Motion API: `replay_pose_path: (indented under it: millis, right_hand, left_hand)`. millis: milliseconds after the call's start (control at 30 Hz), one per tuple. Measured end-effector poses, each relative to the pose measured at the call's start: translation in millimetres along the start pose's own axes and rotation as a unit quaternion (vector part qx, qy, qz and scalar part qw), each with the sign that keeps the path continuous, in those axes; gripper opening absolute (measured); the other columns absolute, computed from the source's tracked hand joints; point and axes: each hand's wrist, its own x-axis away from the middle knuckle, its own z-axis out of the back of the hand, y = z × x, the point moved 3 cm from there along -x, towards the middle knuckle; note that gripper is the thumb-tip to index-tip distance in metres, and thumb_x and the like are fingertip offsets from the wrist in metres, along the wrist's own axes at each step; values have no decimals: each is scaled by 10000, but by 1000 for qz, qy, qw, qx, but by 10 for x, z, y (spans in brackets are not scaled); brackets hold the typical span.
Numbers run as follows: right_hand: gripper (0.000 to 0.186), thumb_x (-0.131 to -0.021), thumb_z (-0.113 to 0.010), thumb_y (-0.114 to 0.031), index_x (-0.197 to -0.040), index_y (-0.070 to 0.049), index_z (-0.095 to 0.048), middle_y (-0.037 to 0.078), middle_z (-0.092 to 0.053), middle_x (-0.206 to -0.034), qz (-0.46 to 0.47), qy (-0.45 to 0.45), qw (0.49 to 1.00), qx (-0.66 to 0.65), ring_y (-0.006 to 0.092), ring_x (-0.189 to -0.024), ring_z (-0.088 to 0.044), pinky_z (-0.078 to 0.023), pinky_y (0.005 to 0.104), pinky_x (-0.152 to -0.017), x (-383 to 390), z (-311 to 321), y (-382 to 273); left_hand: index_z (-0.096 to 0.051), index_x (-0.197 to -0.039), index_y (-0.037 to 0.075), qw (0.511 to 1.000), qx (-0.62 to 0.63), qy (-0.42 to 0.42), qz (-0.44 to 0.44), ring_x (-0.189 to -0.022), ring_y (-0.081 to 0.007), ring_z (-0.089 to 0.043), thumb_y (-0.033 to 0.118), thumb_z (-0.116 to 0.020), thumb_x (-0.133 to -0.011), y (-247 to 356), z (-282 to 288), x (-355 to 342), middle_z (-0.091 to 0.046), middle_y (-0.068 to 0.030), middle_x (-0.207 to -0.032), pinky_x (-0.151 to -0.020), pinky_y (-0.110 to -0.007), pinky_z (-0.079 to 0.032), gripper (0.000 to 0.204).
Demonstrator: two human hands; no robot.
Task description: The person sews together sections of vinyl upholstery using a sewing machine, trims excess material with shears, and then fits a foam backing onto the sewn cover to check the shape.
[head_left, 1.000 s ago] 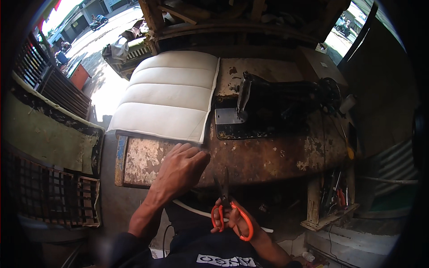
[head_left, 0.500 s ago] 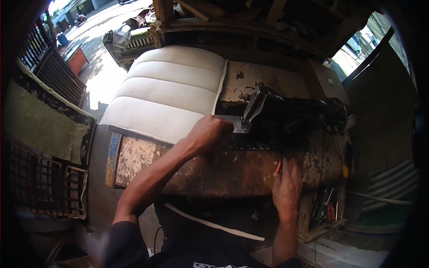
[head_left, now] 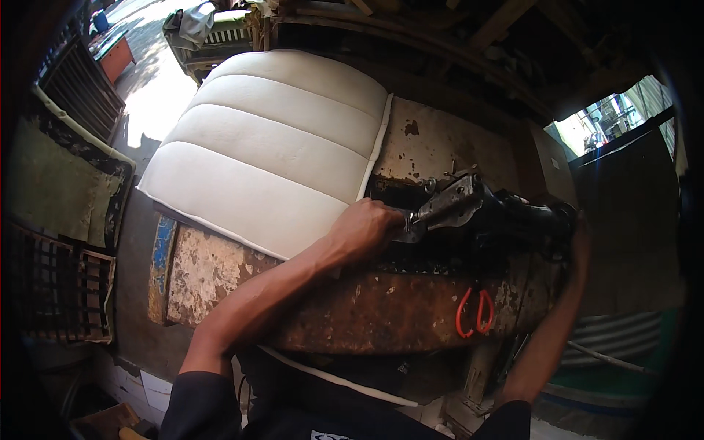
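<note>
A black sewing machine (head_left: 506, 213) stands on the worn workbench, its metal-faced head (head_left: 451, 202) toward the left. My left hand (head_left: 369, 226) is closed beside the needle area, fingertips at a small shiny metal plate (head_left: 412, 229); what they pinch is hidden. At the machine's right end, my right hand (head_left: 581, 231) is against the dark handwheel (head_left: 563, 220), its fingers in shadow and mostly hidden. A hand tool with two curved red handles (head_left: 484, 312), like pliers, lies near the bench's front edge. A white padded seat cover (head_left: 271, 147) with stitched channels lies left of the machine.
The bench (head_left: 330, 312) has a rusty brown front and peeling paint. An old green panel (head_left: 62, 172) and a slatted frame (head_left: 62, 286) stand at the left. Wooden beams (head_left: 506, 29) run across the back. A pale strip (head_left: 337, 378) hangs below the bench's front.
My right hand has let go of the red-handled tool, leaving it on the bench, and moved right to the handwheel. My left hand stays by the needle area. The view has shifted.
</note>
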Motion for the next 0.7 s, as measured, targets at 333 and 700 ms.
replay_pose_path:
  millis: [333, 700]
  right_hand:
    - [613, -1006, -669, -524, -1236, 44, -690, 151, -731, -1070, -133, -199, 964, -114, 229, -901, -736, -592, 379, -745, -984, -466, -40]
    - [539, -1027, -626, -479, -1263, -5, -728, 118, -758, -1001, -142, -223, 964, -9, 179, -852, -696, -540, 362, -756, -909, -423, -296]
  left_hand:
    - [-763, -1024, 68, 997, 32, 5, 63, -879, -402, -719, 182, -708, -918, -74, 77, 19, -743, -190, -929, -784, -510, -570, 165]
    - [-793, -1163, 155, 995, 25, -6, 100, -795, -414, -730, 197, -716, -912, -102, 81, -4, -750, -206, -879, -762, -516, -588, 265]
